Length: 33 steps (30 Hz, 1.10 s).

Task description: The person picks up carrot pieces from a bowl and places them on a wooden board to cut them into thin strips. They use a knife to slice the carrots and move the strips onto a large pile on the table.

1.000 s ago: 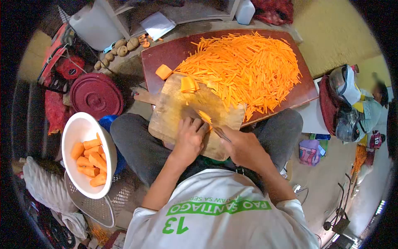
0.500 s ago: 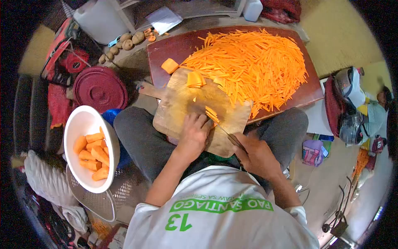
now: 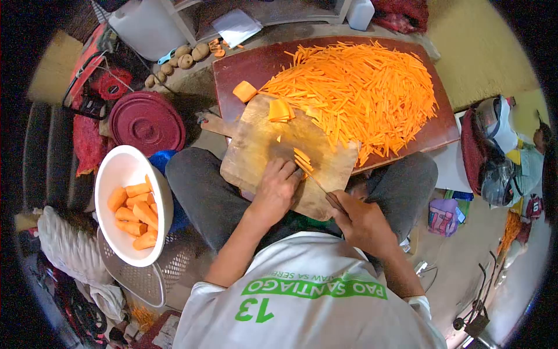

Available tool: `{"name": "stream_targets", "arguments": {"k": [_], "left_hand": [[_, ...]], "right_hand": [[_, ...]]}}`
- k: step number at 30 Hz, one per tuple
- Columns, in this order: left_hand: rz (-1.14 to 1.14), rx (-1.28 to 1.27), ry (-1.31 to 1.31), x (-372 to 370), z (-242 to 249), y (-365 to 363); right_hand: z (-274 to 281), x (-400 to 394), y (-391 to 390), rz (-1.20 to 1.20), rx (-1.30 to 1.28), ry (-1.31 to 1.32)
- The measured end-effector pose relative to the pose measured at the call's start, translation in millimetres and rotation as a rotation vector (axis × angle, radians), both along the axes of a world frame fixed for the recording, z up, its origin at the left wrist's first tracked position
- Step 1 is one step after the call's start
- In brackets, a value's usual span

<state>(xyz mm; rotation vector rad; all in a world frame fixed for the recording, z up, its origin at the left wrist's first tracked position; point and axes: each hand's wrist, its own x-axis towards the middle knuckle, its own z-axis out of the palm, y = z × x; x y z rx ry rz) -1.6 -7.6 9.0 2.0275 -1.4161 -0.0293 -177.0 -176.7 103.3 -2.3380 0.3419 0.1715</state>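
Note:
On the wooden cutting board (image 3: 250,154), my left hand (image 3: 276,189) is closed, its curled fingers pressing down carrot slices that they mostly hide. My right hand (image 3: 363,221) grips a knife (image 3: 319,186) by its handle, the blade slanting toward the left fingertips. Thin carrot sticks (image 3: 303,160) lie along the blade, just beyond those fingers. Farther up the board rests a small stack of carrot slices (image 3: 280,110). A thick carrot chunk (image 3: 244,91) sits on the dark red tabletop (image 3: 235,64), beside a large heap of carrot sticks (image 3: 366,96).
To my left, a white bowl (image 3: 104,200) holds several peeled carrots (image 3: 142,212). Behind it lies a round maroon lid (image 3: 147,121). Potatoes (image 3: 185,61) and a plastic sheet (image 3: 237,28) are beyond the red tabletop. A purple bag (image 3: 443,217) lies on the floor to the right.
The whole view has shifted slightly to the right. Both hands stay at the same place on the board, with the knife still by the left fingertips and carrot sticks against its blade.

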Motion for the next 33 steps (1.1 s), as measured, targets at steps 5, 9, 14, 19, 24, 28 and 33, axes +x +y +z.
{"name": "stream_targets", "arguments": {"k": [5, 9, 14, 19, 24, 28, 33], "left_hand": [[-0.013, -0.039, -0.018, -1, -3, -5], [0.015, -0.035, -0.043, -3, 2, -2], [0.008, -0.065, -0.049, -3, -2, -3], [0.014, 0.006, -0.035, -4, 1, -1], [0.014, -0.025, -0.061, -4, -7, 2], [-0.009, -0.023, -0.048, -3, -7, 0], [0.001, 0.012, -0.046, -5, -1, 2]], "right_hand": [[-15, 18, 1, -0.004, -0.022, 0.026], [5, 6, -3, 0.025, 0.001, 0.022], [-6, 2, 5, -0.006, 0.026, 0.015], [-6, 19, -5, 0.042, 0.019, 0.045], [-1, 4, 2, 0.019, 0.032, -0.038], [-20, 23, 7, -0.009, -0.038, -0.047], [-4, 10, 3, -0.016, 0.075, -0.007]]}}
